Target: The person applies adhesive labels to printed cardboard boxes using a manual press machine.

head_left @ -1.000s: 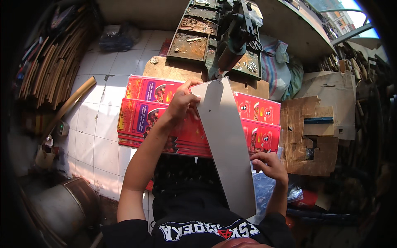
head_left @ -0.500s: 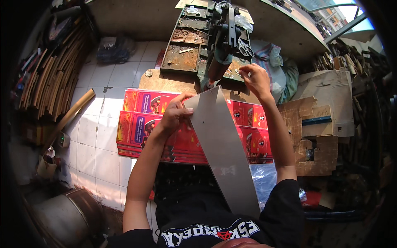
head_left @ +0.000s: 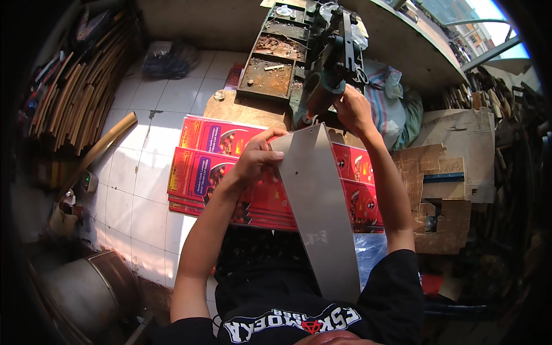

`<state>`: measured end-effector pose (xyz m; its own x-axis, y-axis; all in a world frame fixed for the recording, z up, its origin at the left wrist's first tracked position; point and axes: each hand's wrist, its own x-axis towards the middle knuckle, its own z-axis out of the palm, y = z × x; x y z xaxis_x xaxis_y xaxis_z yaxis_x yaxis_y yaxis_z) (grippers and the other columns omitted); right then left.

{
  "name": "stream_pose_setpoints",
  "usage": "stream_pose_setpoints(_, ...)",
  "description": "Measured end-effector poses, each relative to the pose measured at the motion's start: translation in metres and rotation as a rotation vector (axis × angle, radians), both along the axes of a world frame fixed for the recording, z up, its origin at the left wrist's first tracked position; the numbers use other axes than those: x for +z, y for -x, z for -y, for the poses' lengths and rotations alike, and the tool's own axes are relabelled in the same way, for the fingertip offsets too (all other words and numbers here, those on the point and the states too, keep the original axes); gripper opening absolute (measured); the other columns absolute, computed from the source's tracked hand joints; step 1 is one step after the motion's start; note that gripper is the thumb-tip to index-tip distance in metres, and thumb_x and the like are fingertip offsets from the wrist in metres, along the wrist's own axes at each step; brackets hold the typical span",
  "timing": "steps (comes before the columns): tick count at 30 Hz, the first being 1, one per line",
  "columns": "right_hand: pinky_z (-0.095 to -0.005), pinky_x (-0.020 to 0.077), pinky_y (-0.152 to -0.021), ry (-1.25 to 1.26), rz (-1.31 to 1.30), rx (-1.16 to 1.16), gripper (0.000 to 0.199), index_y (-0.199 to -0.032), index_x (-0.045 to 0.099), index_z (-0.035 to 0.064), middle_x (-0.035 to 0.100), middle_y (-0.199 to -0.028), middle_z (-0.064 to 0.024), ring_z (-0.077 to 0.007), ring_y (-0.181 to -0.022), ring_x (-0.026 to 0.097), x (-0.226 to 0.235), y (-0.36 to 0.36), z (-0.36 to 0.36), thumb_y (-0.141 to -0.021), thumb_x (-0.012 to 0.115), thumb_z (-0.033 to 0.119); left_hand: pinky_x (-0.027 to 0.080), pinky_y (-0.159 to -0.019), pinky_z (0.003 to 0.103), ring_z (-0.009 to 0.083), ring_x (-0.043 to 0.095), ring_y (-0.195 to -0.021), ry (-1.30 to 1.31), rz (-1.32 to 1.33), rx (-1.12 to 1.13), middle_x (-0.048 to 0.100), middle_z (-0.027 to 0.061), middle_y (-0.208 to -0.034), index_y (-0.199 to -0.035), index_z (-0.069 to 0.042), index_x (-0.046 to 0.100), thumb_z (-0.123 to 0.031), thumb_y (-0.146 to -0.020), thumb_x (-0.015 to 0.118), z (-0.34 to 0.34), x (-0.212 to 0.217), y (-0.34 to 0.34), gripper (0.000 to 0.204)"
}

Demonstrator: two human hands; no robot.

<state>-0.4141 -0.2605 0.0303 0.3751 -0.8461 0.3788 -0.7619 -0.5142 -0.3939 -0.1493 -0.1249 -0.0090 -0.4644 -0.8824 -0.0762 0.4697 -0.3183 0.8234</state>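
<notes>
Running lengthwise from the person's lap up to the green machine (head_left: 328, 86), the grey card strip (head_left: 319, 207) is pinched near its far end by the left hand (head_left: 259, 161); the right hand (head_left: 353, 109), beyond that end, grips the machine.

The cardboard strip (head_left: 319, 207) lies across the printed sheets (head_left: 218, 172) stacked on the floor (head_left: 138, 190), the machine (head_left: 322, 63) beyond them.

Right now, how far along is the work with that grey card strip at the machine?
Done: red printed sheets lie stacked on the floor. In hand: the left hand holds the grey card strip by its edge, its top end at the green machine, where the right hand reaches. Left: cannot tell.
</notes>
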Motion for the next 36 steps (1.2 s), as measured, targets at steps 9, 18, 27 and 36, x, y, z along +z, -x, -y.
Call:
stream_pose_setpoints(9, -0.0258, 0.048, -0.068, -0.41, 0.507, 0.294, 0.013, -0.101, 0.067, 0.0002, 0.062, -0.089, -0.0061, -0.0117, -0.077, 0.058, -0.02, -0.022, -0.03, -0.089, 0.064, 0.001, 0.052, -0.041, 0.026, 0.0188, 0.063, -0.048, 0.007, 0.007, 0.006, 0.068, 0.0165, -0.08, -0.128, 0.0, 0.044, -0.01, -0.082, 0.063, 0.0, 0.001, 0.0, 0.051)
stream_pose_setpoints(18, -0.0213, 0.0434, -0.061, -0.325, 0.491, 0.315, 0.01, -0.096, 0.069, -0.0001, 0.061, -0.091, -0.0043, -0.0073, -0.071, 0.055, -0.027, -0.021, -0.032, -0.087, 0.07, 0.004, 0.053, -0.042, 0.026, 0.0187, 0.065, -0.053, 0.009, 0.013, -0.014, 0.068, 0.0138, -0.08, -0.125, 0.0, 0.048, -0.012, -0.081, 0.065, 0.0, 0.006, 0.0, 0.049)
stream_pose_setpoints(27, -0.0208, 0.0466, -0.066, -0.349, 0.569, 0.345, 0.011, -0.096, 0.068, -0.0016, 0.062, -0.099, -0.0043, -0.007, -0.075, 0.058, -0.023, -0.016, -0.037, -0.088, 0.07, 0.005, 0.053, -0.042, 0.026, 0.0187, 0.066, -0.054, 0.015, 0.031, -0.014, 0.068, 0.0136, -0.08, -0.126, 0.0, 0.047, -0.012, -0.082, 0.064, 0.0, 0.007, 0.001, 0.049)
stream_pose_setpoints(36, -0.0274, 0.0525, -0.071, -0.928, 0.839, 0.078, 0.026, -0.119, 0.057, 0.0023, 0.066, -0.091, -0.006, -0.011, -0.079, 0.063, 0.012, 0.03, -0.14, -0.104, 0.051, 0.022, 0.054, -0.044, 0.026, 0.019, 0.065, -0.053, 0.057, 0.027, -0.01, 0.067, 0.0153, -0.081, -0.128, 0.003, 0.043, -0.014, -0.08, 0.065, 0.002, 0.005, 0.005, 0.056)
